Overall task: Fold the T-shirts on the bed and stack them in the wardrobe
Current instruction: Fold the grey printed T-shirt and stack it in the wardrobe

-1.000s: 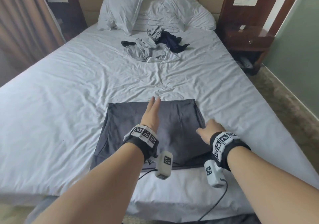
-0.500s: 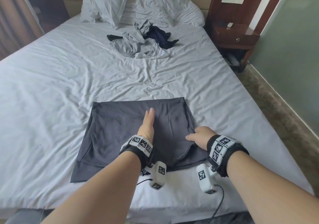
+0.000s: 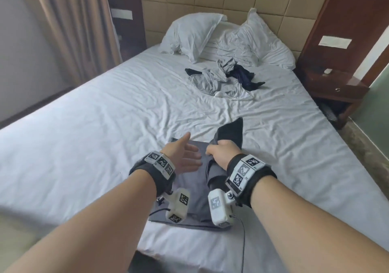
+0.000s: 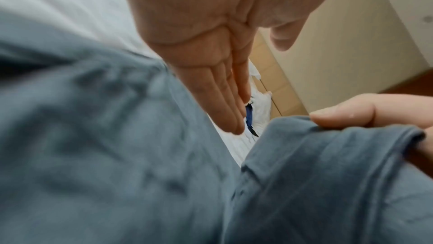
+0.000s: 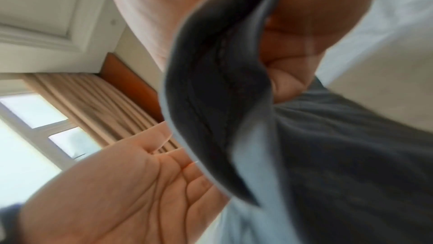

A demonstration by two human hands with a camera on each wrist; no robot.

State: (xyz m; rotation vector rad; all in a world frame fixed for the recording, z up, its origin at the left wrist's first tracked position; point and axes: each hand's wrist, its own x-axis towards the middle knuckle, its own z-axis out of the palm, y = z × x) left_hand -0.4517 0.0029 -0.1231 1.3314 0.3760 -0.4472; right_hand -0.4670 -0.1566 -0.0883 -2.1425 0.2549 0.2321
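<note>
A dark grey T-shirt (image 3: 194, 190) lies partly folded on the white bed (image 3: 94, 125) near its front edge. My right hand (image 3: 220, 151) grips the shirt's right edge and holds it lifted, so a flap (image 3: 231, 130) stands up above the fist. The right wrist view shows that dark fabric (image 5: 211, 90) bunched in the fist. My left hand (image 3: 186, 153) is flat with straight fingers, edge-on over the shirt's middle. In the left wrist view the straight fingers (image 4: 225, 103) hover over the grey cloth (image 4: 105, 146). A heap of unfolded shirts (image 3: 223, 81), grey and navy, lies near the pillows.
Two white pillows (image 3: 193, 32) lean on the padded headboard. A wooden nightstand (image 3: 334, 87) stands right of the bed, curtains (image 3: 73, 26) hang at the left. The wardrobe is not in view.
My right hand has taken hold of the shirt's right edge and lifted it up and leftward. The left hand turned from pressing flat to edge-on. The head view has risen.
</note>
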